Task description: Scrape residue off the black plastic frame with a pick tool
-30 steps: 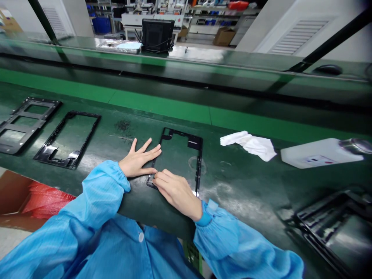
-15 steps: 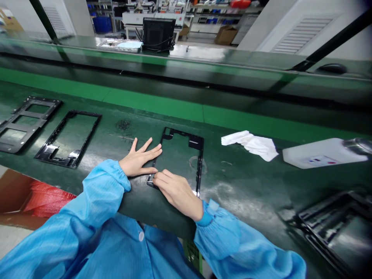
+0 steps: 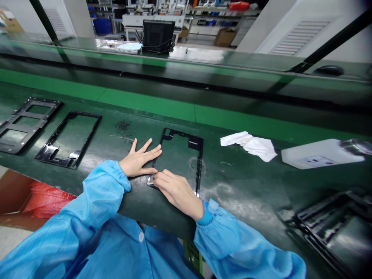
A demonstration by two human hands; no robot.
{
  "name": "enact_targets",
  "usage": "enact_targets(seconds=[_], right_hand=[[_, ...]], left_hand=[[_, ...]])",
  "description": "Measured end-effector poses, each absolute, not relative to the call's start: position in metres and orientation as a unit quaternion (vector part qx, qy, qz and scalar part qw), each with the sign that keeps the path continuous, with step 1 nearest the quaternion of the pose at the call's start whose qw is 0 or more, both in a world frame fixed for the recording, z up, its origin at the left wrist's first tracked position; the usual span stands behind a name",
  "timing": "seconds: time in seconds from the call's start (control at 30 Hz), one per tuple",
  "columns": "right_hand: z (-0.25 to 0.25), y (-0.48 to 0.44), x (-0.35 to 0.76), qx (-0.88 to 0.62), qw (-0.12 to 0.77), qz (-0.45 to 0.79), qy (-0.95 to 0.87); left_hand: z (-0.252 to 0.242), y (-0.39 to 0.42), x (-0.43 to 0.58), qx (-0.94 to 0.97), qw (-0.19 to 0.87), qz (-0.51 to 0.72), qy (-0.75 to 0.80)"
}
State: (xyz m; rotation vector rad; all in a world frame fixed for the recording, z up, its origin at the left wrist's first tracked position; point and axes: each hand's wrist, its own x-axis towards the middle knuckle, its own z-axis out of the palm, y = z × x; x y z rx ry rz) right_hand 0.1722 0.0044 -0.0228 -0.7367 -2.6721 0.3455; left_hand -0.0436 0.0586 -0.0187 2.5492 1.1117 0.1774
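A thin black rectangular frame lies flat on the green bench in front of me. My left hand is spread, its fingertips resting on the frame's left side. Over the frame's lower left corner my right hand is closed, with curled fingers pressed together at the rail. Whatever those fingers grip, if anything, is hidden beneath them. The thumb of the left hand nearly meets the right fingertips. A small shiny patch shows at the frame's corner beside them.
Farther left lie a second black frame and a grey-black fixture plate. Dark scraps lie behind my left hand. To the right are a crumpled white cloth, a white bottle on its side and stacked black frames.
Both hands and the frame stay almost exactly where they were. Only a very slight shift of the camera view shows.
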Motion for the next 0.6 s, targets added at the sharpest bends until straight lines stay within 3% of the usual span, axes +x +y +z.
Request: enact_targets(seconds=[0.6], right_hand=[[-0.0218,0.0030,0.1707,-0.292,0.188,0.115,-0.931]], left_hand=[[-0.0190,0.0591,-0.0443,0.898,0.182,0.061,0.396]])
